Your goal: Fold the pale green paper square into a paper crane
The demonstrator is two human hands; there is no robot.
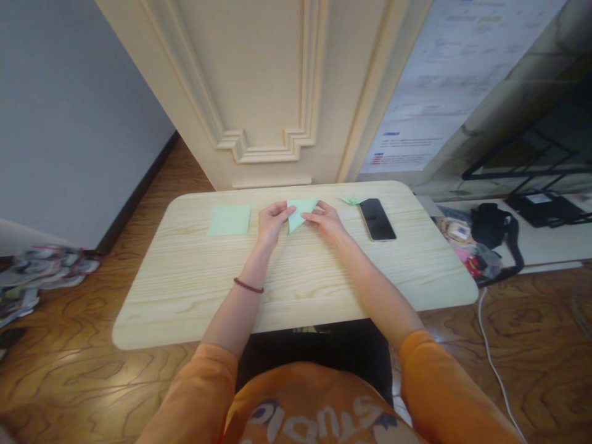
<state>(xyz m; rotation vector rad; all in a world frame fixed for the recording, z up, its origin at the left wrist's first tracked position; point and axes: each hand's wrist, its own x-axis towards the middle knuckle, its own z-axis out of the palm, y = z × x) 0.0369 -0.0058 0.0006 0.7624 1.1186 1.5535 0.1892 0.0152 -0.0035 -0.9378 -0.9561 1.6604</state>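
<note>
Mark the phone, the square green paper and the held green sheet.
Phone point(378, 220), head view, middle of dark screen.
Square green paper point(229, 220), head view, centre of top.
Held green sheet point(302, 205), head view, upper visible face.

From the person's head, the single camera faces forward and down over the nearby tabletop point(309, 277).

Soft, even indoor light leaves the pale wood-grain counter point(185, 277) moderately bright, with faint shadows. Whitish glare spots the glossy brown wood-patterned floor point(92, 333). A light haze mutes contrast; the folded pale-green paper point(299, 209) lacks fine detail. Small print on the white wall sheet point(416, 92) blurs, and wide-angle distortion stretches the edges.
</note>
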